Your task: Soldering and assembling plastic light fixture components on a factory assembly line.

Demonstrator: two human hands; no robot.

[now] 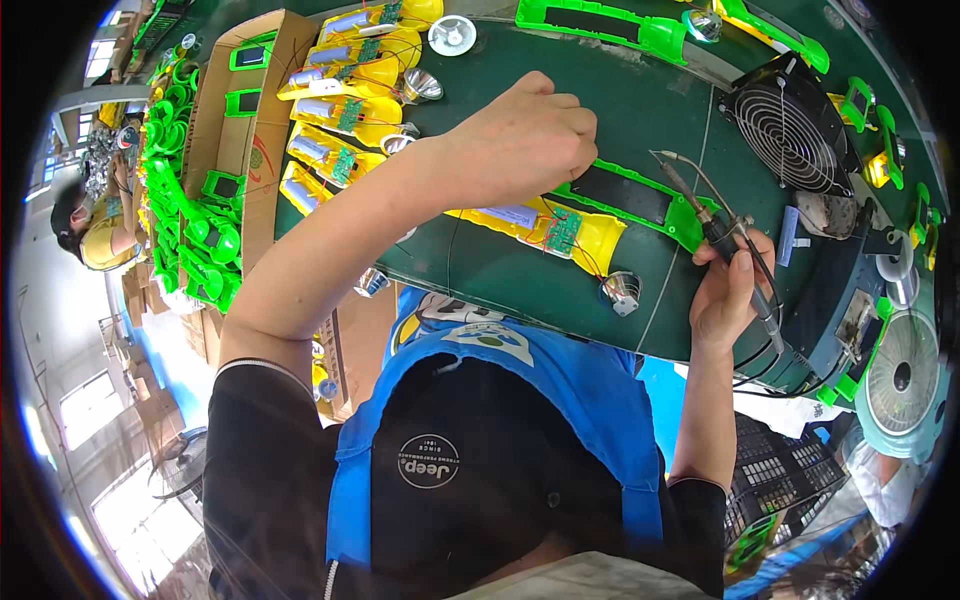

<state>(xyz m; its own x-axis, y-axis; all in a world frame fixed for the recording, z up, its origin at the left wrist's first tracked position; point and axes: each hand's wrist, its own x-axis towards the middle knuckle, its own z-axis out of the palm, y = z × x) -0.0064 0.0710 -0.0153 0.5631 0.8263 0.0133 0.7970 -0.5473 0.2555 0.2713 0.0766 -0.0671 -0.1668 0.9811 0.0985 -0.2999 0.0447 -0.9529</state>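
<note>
My right hand (735, 290) grips a soldering iron (717, 232), with a thin metal tube running alongside it toward the tip. The tip points up and left, above a green plastic frame (685, 222). My left hand (535, 140) is closed, its fingers curled over the left end of that frame; whatever they hold is hidden. Just below lies a yellow lamp housing (598, 240) with a battery cell (512, 215), a green circuit board (563, 232) and thin wires. A silver reflector (622, 292) sits at its right end, by the bench's near edge.
Several yellow housings (375, 75) with batteries line the left of the green bench (480, 95). Beyond them stands a cardboard box (265, 160) beside heaped green parts (205, 240). A black fan (790, 125) stands at right, a round fan (900, 375) lower down. Another person (100, 225) works far left.
</note>
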